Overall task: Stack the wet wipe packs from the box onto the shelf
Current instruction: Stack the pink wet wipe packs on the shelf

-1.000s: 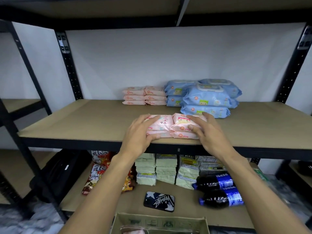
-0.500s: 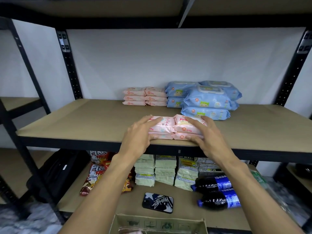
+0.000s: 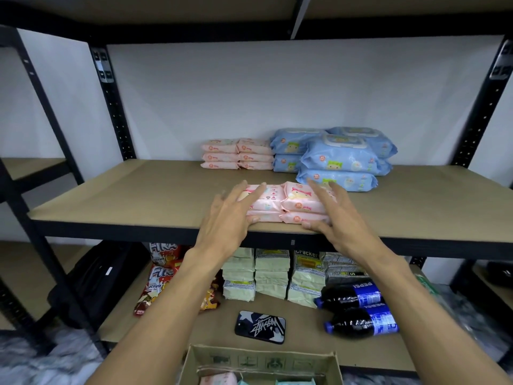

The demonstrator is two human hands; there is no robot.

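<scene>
Two short stacks of pink wet wipe packs [image 3: 286, 202] lie side by side at the front edge of the brown shelf [image 3: 138, 195]. My left hand [image 3: 227, 218] rests against their left side, fingers spread and lifted, thumb at the lower pack. My right hand [image 3: 333, 215] flanks the right side, fingers spread, thumb touching the bottom pack. Neither hand grips a pack. Further back sit more pink packs [image 3: 237, 154] and larger blue packs [image 3: 338, 159]. The cardboard box [image 3: 261, 362] is at the bottom, with packs showing inside.
Black uprights [image 3: 111, 101] frame the shelf. The lower shelf carries pale green packets [image 3: 272, 276], red snack bags [image 3: 155, 282], two cola bottles [image 3: 358, 309], a phone [image 3: 259, 326] and a black bag [image 3: 94, 284].
Both hands have loosened from the pink packs: fingers that lay flat over them are now lifted and spread. The packs stay at the shelf's front edge.
</scene>
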